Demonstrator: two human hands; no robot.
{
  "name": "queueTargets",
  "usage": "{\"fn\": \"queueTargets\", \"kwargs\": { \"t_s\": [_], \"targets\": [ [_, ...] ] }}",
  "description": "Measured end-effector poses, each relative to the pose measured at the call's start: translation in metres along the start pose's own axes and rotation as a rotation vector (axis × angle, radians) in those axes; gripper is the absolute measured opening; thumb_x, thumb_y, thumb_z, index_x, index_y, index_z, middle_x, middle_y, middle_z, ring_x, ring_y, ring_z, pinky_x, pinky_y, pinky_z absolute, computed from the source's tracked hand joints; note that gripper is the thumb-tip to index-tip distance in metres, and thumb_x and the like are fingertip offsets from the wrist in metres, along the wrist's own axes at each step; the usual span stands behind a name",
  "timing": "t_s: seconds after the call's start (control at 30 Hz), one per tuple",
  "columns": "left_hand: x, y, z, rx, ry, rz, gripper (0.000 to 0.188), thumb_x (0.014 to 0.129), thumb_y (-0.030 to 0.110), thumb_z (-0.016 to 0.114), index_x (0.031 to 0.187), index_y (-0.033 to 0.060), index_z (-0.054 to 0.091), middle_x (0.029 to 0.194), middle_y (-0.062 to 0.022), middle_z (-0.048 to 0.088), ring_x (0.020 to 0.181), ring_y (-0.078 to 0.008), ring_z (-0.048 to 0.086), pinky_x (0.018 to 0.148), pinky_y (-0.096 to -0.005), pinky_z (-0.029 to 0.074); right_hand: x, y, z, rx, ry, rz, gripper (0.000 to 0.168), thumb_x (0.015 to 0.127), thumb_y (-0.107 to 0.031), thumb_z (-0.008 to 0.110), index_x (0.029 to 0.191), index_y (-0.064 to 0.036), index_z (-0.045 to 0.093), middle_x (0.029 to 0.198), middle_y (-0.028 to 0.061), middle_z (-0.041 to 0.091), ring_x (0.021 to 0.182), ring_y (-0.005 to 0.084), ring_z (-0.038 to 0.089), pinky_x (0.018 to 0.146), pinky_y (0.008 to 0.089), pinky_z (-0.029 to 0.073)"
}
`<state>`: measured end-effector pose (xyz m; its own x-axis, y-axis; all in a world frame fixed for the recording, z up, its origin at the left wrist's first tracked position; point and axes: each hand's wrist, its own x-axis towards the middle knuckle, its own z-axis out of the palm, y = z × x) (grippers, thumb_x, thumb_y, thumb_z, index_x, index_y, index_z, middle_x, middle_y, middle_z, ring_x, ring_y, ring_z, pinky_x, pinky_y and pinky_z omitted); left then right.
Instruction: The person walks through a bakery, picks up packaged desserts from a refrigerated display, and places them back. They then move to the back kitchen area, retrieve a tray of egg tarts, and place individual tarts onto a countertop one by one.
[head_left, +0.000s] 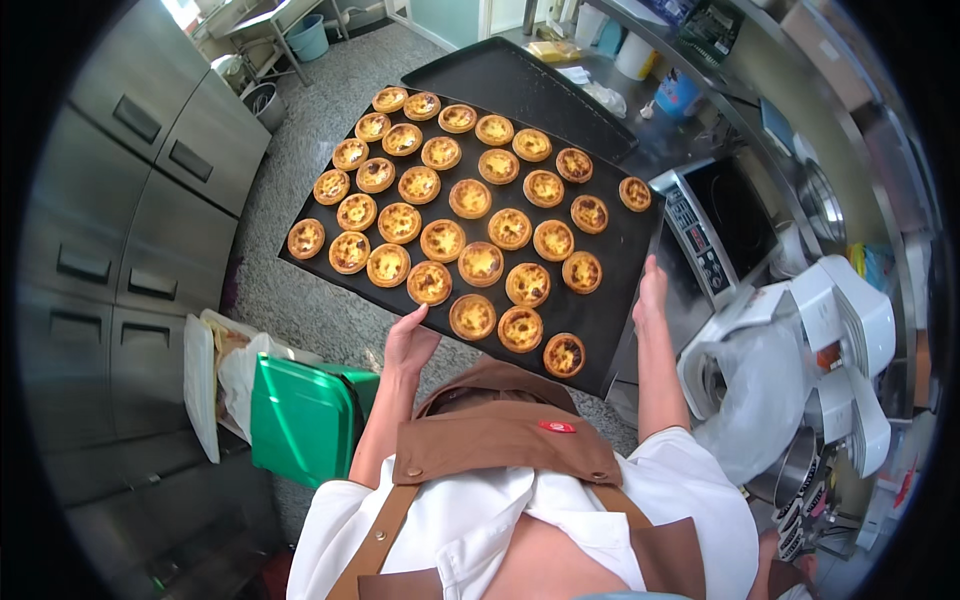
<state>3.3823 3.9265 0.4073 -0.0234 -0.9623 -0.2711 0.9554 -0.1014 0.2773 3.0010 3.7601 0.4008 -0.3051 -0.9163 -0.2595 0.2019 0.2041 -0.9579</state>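
A dark flat baking sheet (600, 311) spans the middle of the view, bearing several browned custard tarts (480, 264) in rough rows. My left hand (411, 341) grips its near edge, thumb on top and fingers hidden beneath. At the right edge, my right hand (651, 292) holds the sheet, its fingers partly out of sight. The sheet is tilted in the view, its far left corner over the floor. Behind it lies an empty dark baking tray (517, 79) with a raised rim, partly covered by the sheet.
An induction cooker (697, 232) stands on the steel counter at right, near white dishes (855, 322) and a plastic bag (757, 397). Steel refrigerator doors (90, 210) line the left. A green bin (304, 420) stands at lower left. Tubs stand on the counter at the back.
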Motion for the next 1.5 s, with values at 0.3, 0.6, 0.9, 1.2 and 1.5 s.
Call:
{"fn": "queueTargets", "kwargs": {
  "t_s": [0.3, 0.6, 0.9, 1.2, 1.5],
  "targets": [
    [0.007, 0.010, -0.002, -0.035, 0.001, -0.061, 0.044, 0.087, 0.001, 0.058, 0.129, -0.0003, 0.047, 0.131, -0.0112, 0.053, 0.123, -0.0250, 0.048, 0.109, -0.0438, 0.032, 0.003, -0.008, 0.004, -0.044, 0.044, -0.033, 0.039, 0.103, -0.028, 0.039, 0.107, 0.006, 0.059, 0.106, 0.0098, 0.064, 0.096, 0.0157, 0.059, 0.086, 0.0300, 0.046],
    [-0.008, 0.018, 0.008, -0.197, 0.087, -0.221, 0.049, 0.085, -0.001, 0.059, 0.132, 0.0028, 0.044, 0.135, -0.0111, 0.050, 0.127, -0.0249, 0.043, 0.114, -0.0428, 0.026, -0.021, -0.027, 0.007, -0.087, 0.064, 0.033, 0.038, 0.102, -0.028, 0.041, 0.112, 0.004, 0.059, 0.112, 0.0104, 0.063, 0.102, 0.0175, 0.058, 0.091, 0.0303, 0.043],
    [-0.004, 0.049, 0.026, -0.189, 0.187, -0.447, 0.041, 0.087, 0.001, 0.059, 0.126, 0.0010, 0.047, 0.132, -0.0107, 0.052, 0.125, -0.0243, 0.045, 0.112, -0.0402, 0.028, -0.022, -0.030, 0.026, -0.180, 0.187, 0.033, 0.041, 0.101, -0.029, 0.043, 0.116, 0.007, 0.058, 0.111, 0.0099, 0.063, 0.101, 0.0168, 0.057, 0.090, 0.0294, 0.042],
    [-0.009, 0.074, 0.034, 0.057, 0.231, -0.610, 0.023, 0.088, 0.000, 0.055, 0.109, -0.0079, 0.053, 0.127, -0.0206, 0.051, 0.123, -0.0290, 0.046, 0.113, -0.0414, 0.030, -0.019, -0.026, 0.025, -0.441, 0.274, 0.016, 0.034, 0.098, -0.022, 0.049, 0.115, 0.006, 0.059, 0.111, 0.0133, 0.064, 0.102, 0.0181, 0.058, 0.090, 0.0307, 0.042],
    [-0.015, 0.086, 0.093, 0.560, 0.085, -0.861, 0.033, 0.098, 0.014, 0.043, 0.119, -0.0107, 0.050, 0.118, -0.0243, 0.059, 0.114, -0.0286, 0.057, 0.101, -0.0342, 0.045, -0.018, -0.021, 0.018, -0.421, 0.262, 0.045, 0.034, 0.097, -0.017, 0.047, 0.123, 0.005, 0.054, 0.120, 0.0148, 0.060, 0.112, 0.0222, 0.055, 0.097, 0.0310, 0.039]
  ]
}}
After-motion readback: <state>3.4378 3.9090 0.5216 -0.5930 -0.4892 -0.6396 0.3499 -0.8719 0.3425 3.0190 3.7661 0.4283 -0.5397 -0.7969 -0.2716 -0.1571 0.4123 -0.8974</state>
